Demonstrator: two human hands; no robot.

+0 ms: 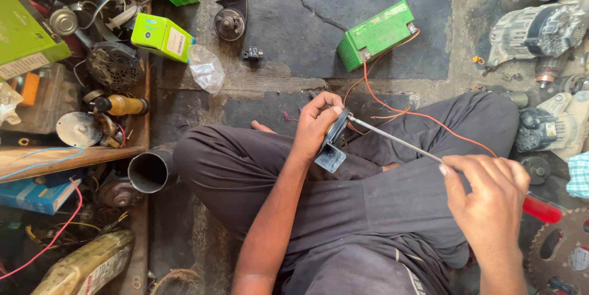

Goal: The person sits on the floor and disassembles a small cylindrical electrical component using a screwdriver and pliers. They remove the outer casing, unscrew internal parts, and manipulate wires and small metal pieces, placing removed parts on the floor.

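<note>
I sit cross-legged on the floor in dark trousers. My left hand point(316, 124) grips a round black horn point(335, 130) with a metal bracket point(331, 157) hanging below it, held over my left knee. My right hand point(491, 200) holds a long screwdriver by its red handle point(542, 209). Its steel shaft point(396, 140) runs up and left, and its tip meets the back of the horn. Thin orange wires point(392, 109) lead from the horn area to a green battery point(376, 35) on the floor ahead.
Another black horn point(229, 23) and a small black relay point(252, 54) lie on the cracked floor. Green boxes point(162, 36), a plastic bag point(206, 68) and a cluttered wooden shelf point(73, 155) stand left. A metal pipe point(149, 171) lies by my knee. Alternators point(540, 28) and a sprocket point(561, 252) lie right.
</note>
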